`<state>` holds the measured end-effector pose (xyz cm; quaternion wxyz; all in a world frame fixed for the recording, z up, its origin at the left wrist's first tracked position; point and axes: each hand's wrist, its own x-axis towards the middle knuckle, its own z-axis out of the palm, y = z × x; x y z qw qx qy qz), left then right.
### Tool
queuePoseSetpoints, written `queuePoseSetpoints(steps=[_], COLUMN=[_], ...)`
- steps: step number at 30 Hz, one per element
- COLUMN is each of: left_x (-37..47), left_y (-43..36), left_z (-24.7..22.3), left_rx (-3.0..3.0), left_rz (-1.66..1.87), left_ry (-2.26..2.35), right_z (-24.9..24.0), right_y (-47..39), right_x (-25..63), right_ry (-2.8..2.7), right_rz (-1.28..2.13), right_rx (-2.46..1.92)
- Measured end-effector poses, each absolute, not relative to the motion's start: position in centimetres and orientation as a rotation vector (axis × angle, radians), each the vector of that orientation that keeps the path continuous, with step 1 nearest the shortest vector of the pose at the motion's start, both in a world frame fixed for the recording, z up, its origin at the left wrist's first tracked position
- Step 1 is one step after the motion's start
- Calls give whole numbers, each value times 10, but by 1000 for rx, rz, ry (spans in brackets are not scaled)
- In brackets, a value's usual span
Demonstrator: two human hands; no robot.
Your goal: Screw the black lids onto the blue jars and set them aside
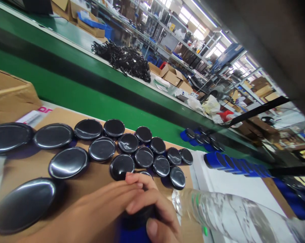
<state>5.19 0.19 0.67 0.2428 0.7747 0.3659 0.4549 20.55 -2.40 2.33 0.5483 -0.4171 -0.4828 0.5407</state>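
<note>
So here's where we stand: a good batch of the glossy black caps [122, 165] is already laid out in rough rows on the brown cardboard sheet [96, 182] covering the bench, roughly twenty that we can count, and they run from the far left all the way to the cardboard's right edge. At the bottom of the view, our left hand [109, 206] and right hand [162, 219] are both wrapped around a blue container with a black cap [137, 222]. The fingers are curled and pressed onto the top of it, and the right thumb lies along its side. It's blurry and half out of view, so we can't tell whether the cap is fully seated.

Further right there's a row of blue containers lying on their sides [233, 163] on a white sheet [225, 184], plus another cluster of blue ones with black tops [203, 137] by the green belt [91, 98]. We'd guess the loose caps outnumber what's been capped, so plenty is left.

Materials: the caps are smooth, shiny, slightly domed discs that catch the ceiling lights, while the cardboard is matte. A crinkly clear plastic bag [230, 212] lies at lower right. There's a tangled heap of black cables [123, 59] across the belt.
</note>
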Motion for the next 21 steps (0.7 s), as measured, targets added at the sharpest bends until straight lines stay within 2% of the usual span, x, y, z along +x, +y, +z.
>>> queuePoseSetpoints(steps=[21], left_x=[58], left_y=[4], left_z=[0], left_rx=[2098], left_rz=[1142], left_ry=[955], right_z=[12], right_y=[-25], right_x=[200], right_ry=[-1214], right_rz=[1139], right_rx=[-896])
